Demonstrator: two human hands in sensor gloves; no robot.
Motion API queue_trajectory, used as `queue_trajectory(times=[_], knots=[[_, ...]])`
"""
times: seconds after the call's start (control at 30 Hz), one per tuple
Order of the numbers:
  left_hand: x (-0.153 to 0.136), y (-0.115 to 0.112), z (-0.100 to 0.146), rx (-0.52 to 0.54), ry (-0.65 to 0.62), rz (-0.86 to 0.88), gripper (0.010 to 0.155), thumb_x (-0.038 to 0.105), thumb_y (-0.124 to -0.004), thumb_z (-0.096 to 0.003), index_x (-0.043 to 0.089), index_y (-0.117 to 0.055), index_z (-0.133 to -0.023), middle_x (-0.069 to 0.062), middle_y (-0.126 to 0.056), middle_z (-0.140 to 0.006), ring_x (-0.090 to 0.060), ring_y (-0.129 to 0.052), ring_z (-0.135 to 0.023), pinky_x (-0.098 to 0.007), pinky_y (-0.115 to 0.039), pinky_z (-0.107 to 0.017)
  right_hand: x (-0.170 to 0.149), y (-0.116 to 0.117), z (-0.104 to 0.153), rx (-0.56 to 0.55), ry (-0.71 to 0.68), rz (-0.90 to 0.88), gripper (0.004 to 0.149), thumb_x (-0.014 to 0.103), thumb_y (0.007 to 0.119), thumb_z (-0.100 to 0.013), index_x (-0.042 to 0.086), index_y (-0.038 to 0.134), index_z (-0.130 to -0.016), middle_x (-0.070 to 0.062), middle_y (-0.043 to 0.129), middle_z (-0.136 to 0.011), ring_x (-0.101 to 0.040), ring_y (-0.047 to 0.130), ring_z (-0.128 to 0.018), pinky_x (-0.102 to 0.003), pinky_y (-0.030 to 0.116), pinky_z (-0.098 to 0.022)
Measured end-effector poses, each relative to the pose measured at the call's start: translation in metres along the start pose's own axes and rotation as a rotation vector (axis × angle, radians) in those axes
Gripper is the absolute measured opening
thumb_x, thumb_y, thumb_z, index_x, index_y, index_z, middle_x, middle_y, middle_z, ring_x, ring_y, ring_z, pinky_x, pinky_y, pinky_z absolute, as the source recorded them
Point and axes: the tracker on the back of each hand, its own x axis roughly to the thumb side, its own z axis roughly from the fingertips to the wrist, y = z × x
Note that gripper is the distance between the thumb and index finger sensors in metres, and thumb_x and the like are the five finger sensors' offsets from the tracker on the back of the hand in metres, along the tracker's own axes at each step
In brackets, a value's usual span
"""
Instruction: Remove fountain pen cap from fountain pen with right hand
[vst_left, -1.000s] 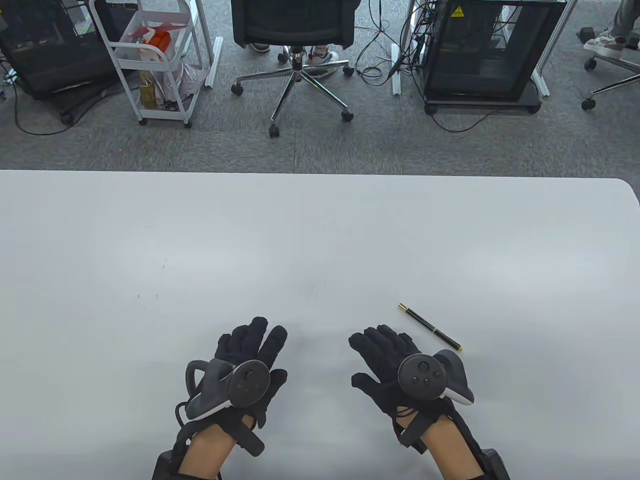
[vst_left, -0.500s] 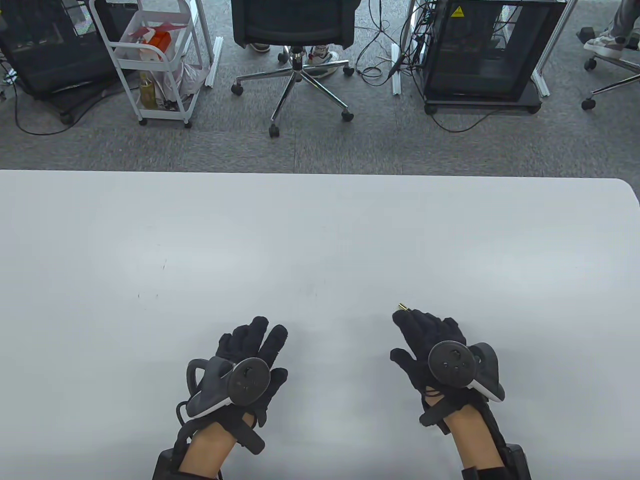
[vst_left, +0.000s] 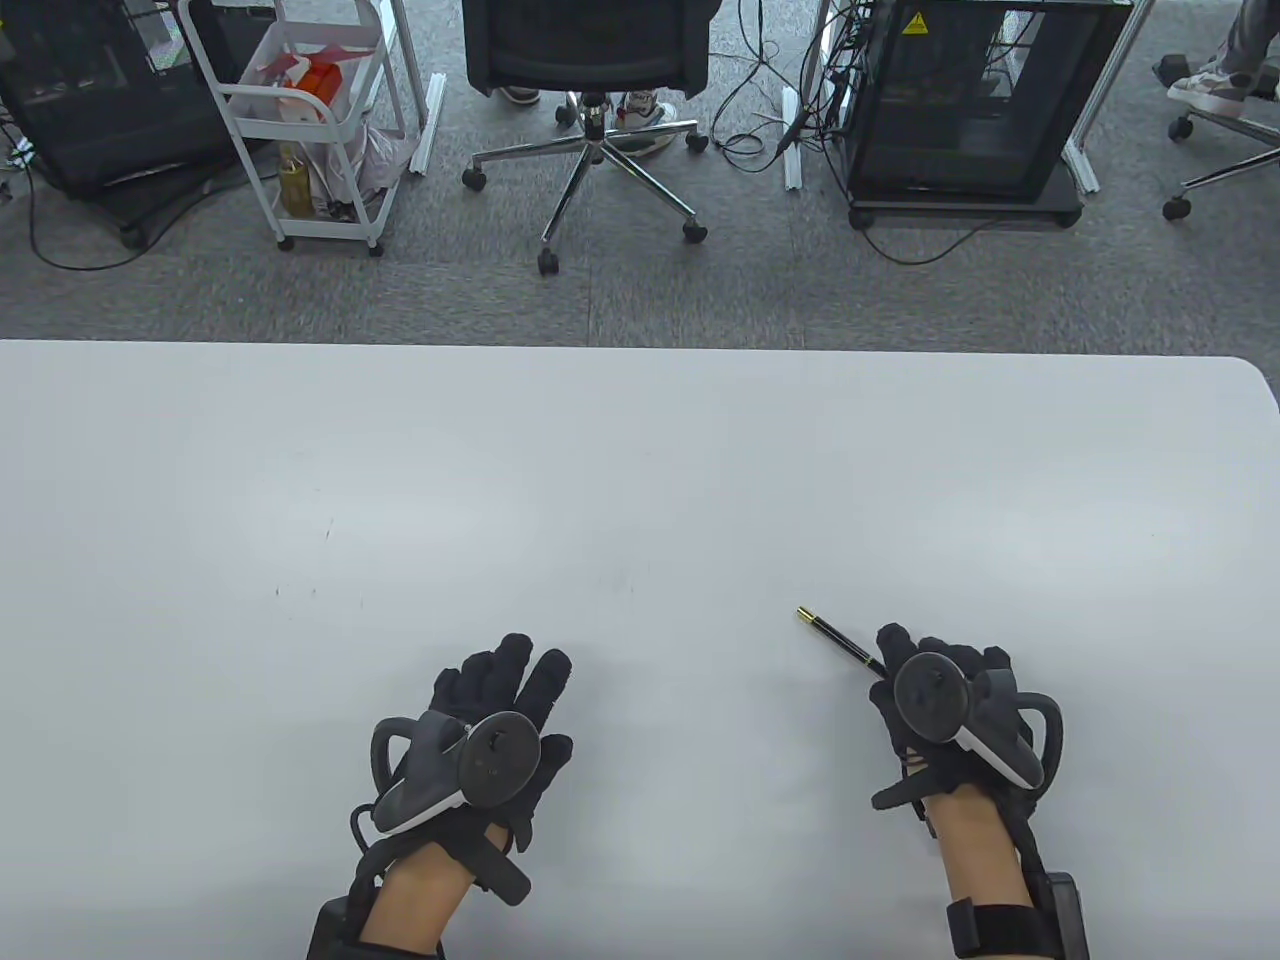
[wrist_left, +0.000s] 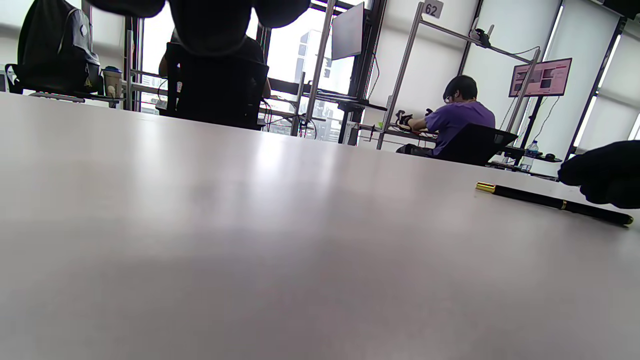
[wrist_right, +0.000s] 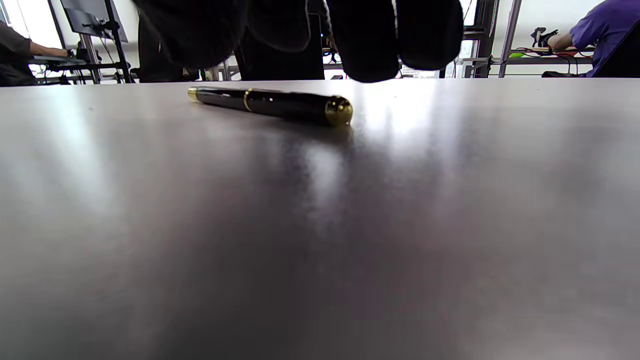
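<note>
A black fountain pen (vst_left: 835, 640) with gold ends and a gold ring lies capped on the white table (vst_left: 640, 480), slanting from far left to near right. My right hand (vst_left: 935, 685) is over its near end, which it hides in the table view. In the right wrist view the pen (wrist_right: 272, 103) lies free on the table and my fingers (wrist_right: 395, 40) hang just above it, holding nothing. My left hand (vst_left: 500, 715) rests flat and empty on the table, well left of the pen. The left wrist view shows the pen (wrist_left: 550, 202) with my right hand (wrist_left: 605, 172) behind it.
Past the table's far edge stand an office chair (vst_left: 590, 60), a white cart (vst_left: 300, 120) and a black cabinet (vst_left: 960, 100) on grey carpet. The table's right far corner (vst_left: 1255, 385) is rounded.
My right hand has moved right, from beside the pen, over its far part, to its near end. The pen and my left hand have stayed put.
</note>
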Motion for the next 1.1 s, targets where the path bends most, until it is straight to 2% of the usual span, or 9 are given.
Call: queue_trajectory(times=[0.13, 0.3, 0.47, 0.67, 0.8, 0.9, 1.1], knots=[[0.0, 0.001, 0.0, -0.005, 0.005, -0.011, 0.072, 0.059, -0.056, -0.0353, 0.037, -0.032, -0.099, -0.016, -0.039, -0.114, -0.051, -0.058, -0.101, -0.071, -0.049, -0.065, 0.008, 0.006, -0.005, 0.072, 0.026, 0.11, 0.057, 0.045, 0.074, -0.05, 0.026, 0.061, -0.103, -0.021, 0.075, -0.094, -0.045, 0.071, -0.09, -0.067, 0.043, -0.072], [0.0, -0.001, -0.002, -0.018, 0.001, -0.002, 0.072, 0.059, -0.057, -0.0352, 0.037, -0.032, -0.099, -0.016, -0.038, -0.114, -0.052, -0.057, -0.101, -0.071, -0.049, -0.065, 0.016, 0.006, -0.006, 0.058, 0.029, 0.17, 0.051, 0.042, 0.075, -0.05, 0.023, 0.067, -0.097, -0.019, 0.079, -0.091, -0.043, 0.077, -0.087, -0.066, 0.048, -0.071], [0.001, -0.002, -0.003, -0.025, -0.007, 0.002, 0.072, 0.059, -0.057, -0.0351, 0.037, -0.033, -0.099, -0.016, -0.039, -0.114, -0.052, -0.058, -0.101, -0.072, -0.049, -0.065, 0.023, 0.005, -0.008, 0.046, 0.03, 0.179, 0.046, 0.036, 0.077, -0.049, 0.017, 0.072, -0.09, -0.016, 0.084, -0.082, -0.039, 0.085, -0.078, -0.062, 0.057, -0.068], [0.0, -0.003, -0.003, -0.023, -0.008, -0.002, 0.072, 0.059, -0.057, -0.0352, 0.037, -0.033, -0.099, -0.016, -0.04, -0.114, -0.052, -0.058, -0.101, -0.072, -0.049, -0.065, 0.026, 0.007, -0.007, 0.065, 0.022, 0.209, 0.046, 0.034, 0.074, -0.05, 0.012, 0.07, -0.09, -0.016, 0.082, -0.082, -0.039, 0.085, -0.078, -0.062, 0.057, -0.068], [-0.003, -0.003, -0.002, -0.015, -0.001, 0.005, 0.072, 0.059, -0.057, -0.0351, 0.037, -0.033, -0.099, -0.016, -0.04, -0.114, -0.052, -0.058, -0.101, -0.072, -0.049, -0.065, 0.02, 0.007, -0.004, 0.087, 0.027, 0.145, 0.047, 0.033, 0.07, -0.049, 0.011, 0.066, -0.091, -0.017, 0.079, -0.085, -0.04, 0.081, -0.082, -0.063, 0.055, -0.068], [-0.005, -0.004, -0.002, -0.032, 0.002, 0.006, 0.072, 0.058, -0.058, -0.0352, 0.036, -0.033, -0.099, -0.016, -0.039, -0.114, -0.052, -0.057, -0.101, -0.072, -0.048, -0.066, 0.015, 0.003, 0.0, 0.059, 0.023, 0.048, 0.048, 0.032, 0.068, -0.048, 0.01, 0.064, -0.091, -0.02, 0.079, -0.086, -0.043, 0.081, -0.082, -0.064, 0.056, -0.068], [-0.005, -0.006, -0.003, -0.033, 0.002, 0.008, 0.072, 0.058, -0.058, -0.0351, 0.036, -0.034, -0.099, -0.016, -0.04, -0.114, -0.051, -0.057, -0.101, -0.072, -0.048, -0.066, 0.015, -0.004, 0.002, -0.014, -0.031, -0.095, 0.049, 0.032, 0.066, -0.048, 0.01, 0.062, -0.091, -0.018, 0.085, -0.082, -0.04, 0.088, -0.077, -0.063, 0.063, -0.064]])
